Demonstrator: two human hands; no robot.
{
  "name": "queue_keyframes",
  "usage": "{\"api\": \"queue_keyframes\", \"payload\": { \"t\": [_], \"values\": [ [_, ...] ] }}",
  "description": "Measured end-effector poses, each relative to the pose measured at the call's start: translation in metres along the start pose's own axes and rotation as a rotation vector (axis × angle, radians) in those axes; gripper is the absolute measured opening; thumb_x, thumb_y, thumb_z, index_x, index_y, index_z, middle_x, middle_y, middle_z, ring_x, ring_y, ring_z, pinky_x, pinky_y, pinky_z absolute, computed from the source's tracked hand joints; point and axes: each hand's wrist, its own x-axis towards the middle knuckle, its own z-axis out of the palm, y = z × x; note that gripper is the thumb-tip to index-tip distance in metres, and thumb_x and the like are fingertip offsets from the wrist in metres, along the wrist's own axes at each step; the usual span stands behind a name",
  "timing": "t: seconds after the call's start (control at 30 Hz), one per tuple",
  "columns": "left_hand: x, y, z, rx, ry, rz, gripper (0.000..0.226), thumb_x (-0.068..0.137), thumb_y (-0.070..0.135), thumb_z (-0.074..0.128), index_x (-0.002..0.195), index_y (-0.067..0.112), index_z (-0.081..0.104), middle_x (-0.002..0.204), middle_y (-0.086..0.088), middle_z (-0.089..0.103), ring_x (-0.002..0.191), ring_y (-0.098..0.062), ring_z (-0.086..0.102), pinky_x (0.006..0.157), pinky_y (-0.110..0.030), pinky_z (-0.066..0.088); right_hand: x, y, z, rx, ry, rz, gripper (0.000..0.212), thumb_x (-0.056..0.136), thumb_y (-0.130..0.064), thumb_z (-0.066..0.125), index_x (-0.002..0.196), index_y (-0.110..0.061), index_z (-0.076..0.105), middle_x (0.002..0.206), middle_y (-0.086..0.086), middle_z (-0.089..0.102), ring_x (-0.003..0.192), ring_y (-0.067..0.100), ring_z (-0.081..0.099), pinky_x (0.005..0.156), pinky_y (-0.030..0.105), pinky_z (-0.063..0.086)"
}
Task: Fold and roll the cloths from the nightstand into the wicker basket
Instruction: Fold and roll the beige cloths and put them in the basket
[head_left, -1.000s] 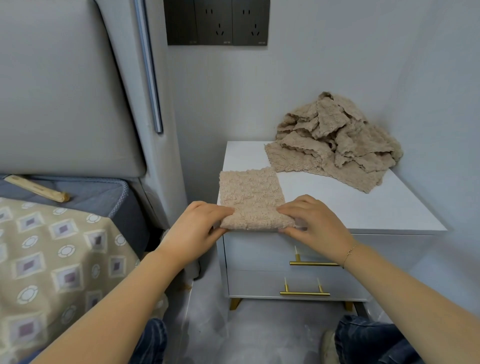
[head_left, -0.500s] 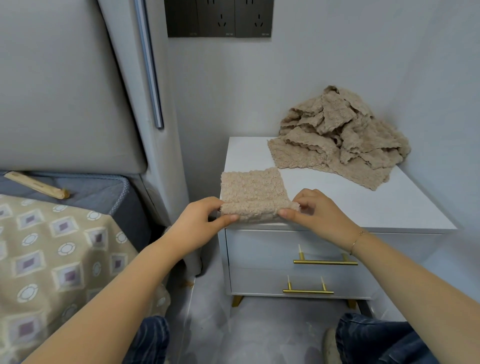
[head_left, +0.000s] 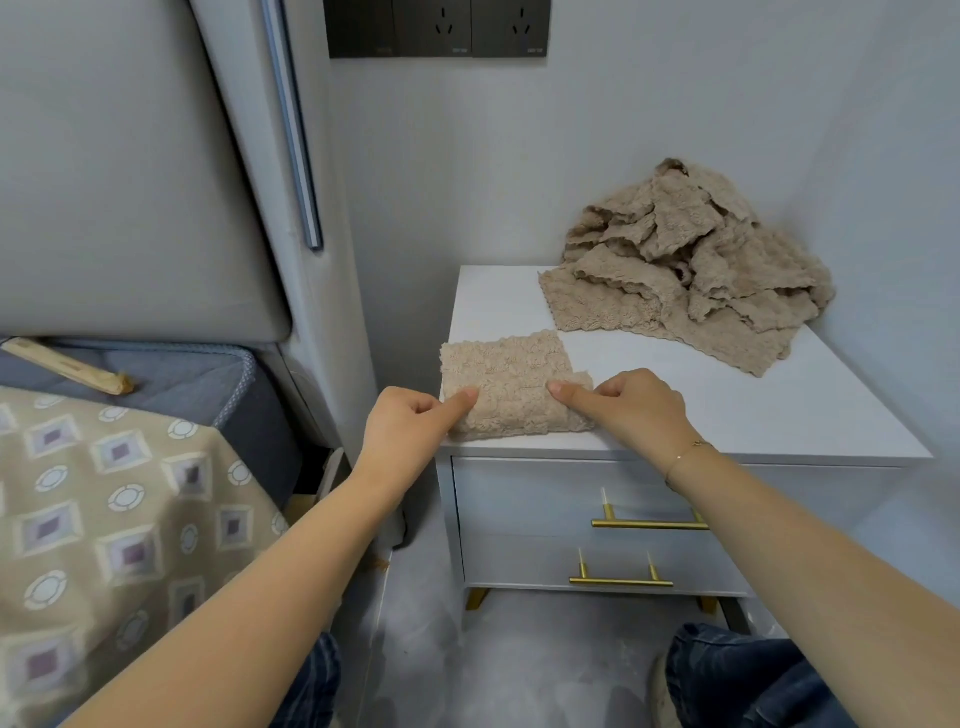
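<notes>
A folded beige fluffy cloth (head_left: 506, 371) lies at the front left corner of the white nightstand (head_left: 779, 410). Its near edge is turned over into the start of a roll. My left hand (head_left: 410, 431) pinches the roll's left end, thumb on top. My right hand (head_left: 628, 410) pinches the right end the same way. A heap of several more beige cloths (head_left: 691, 265) sits at the back right of the nightstand. No wicker basket is in view.
The nightstand has two drawers with gold handles (head_left: 649, 522). A grey headboard (head_left: 130, 182) and a bed with a patterned cover (head_left: 104, 519) stand to the left. A wooden stick (head_left: 67, 366) lies on the mattress. Walls close in behind and to the right.
The cloth's near edge has been lifted and turned over away from me into a first roll. Both hands moved a little farther onto the nightstand.
</notes>
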Motion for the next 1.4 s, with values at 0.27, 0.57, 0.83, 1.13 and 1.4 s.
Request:
{"api": "queue_keyframes", "payload": {
  "t": [0.27,0.57,0.83,1.13,1.4],
  "values": [
    [0.013,-0.01,0.003,0.101,0.111,-0.042,0.053,0.078,0.051,0.072,0.08,-0.001,0.06,0.072,0.001,0.054,0.061,-0.011,0.049,0.064,-0.025,0.039,0.008,0.003,0.005,-0.273,0.156,-0.095,0.069,0.072,-0.08,0.05,0.07,-0.012,0.059,0.076,-0.002,0.06,0.078,0.02,0.056,0.08,0.038,0.04],
    [0.015,0.0,-0.009,0.384,0.098,0.591,0.015,0.086,0.031,0.07,0.098,0.023,0.066,0.104,0.013,0.055,0.1,-0.005,0.049,0.087,-0.012,0.035,0.009,0.008,0.005,-0.093,0.153,-0.676,0.014,0.09,-0.027,0.066,0.099,-0.017,0.07,0.1,-0.007,0.058,0.098,0.01,0.043,0.085,0.027,0.039],
    [0.012,-0.009,-0.019,0.517,-0.087,0.619,0.055,0.084,0.063,0.052,0.12,0.024,0.067,0.114,0.015,0.06,0.107,-0.004,0.047,0.095,-0.017,0.034,0.004,0.013,-0.002,-0.114,-0.031,-0.575,0.042,0.089,-0.047,0.058,0.118,-0.019,0.067,0.109,-0.011,0.061,0.104,0.01,0.045,0.094,0.029,0.04],
    [0.001,-0.017,-0.018,0.612,-0.132,0.663,0.07,0.07,0.069,0.063,0.125,0.025,0.06,0.12,0.012,0.058,0.109,-0.008,0.048,0.095,-0.032,0.042,-0.008,0.021,-0.004,-0.18,-0.076,-0.585,0.059,0.072,-0.055,0.073,0.12,-0.023,0.061,0.111,-0.012,0.056,0.105,0.007,0.043,0.092,0.024,0.038],
    [-0.012,-0.009,-0.019,0.459,-0.131,0.558,0.039,0.073,0.047,0.077,0.107,0.03,0.07,0.1,0.024,0.064,0.095,-0.005,0.046,0.084,-0.022,0.043,-0.023,0.028,-0.009,-0.138,-0.057,-0.615,0.05,0.071,-0.05,0.076,0.111,-0.021,0.067,0.103,-0.011,0.059,0.101,0.009,0.045,0.09,0.023,0.039]
  ]
}}
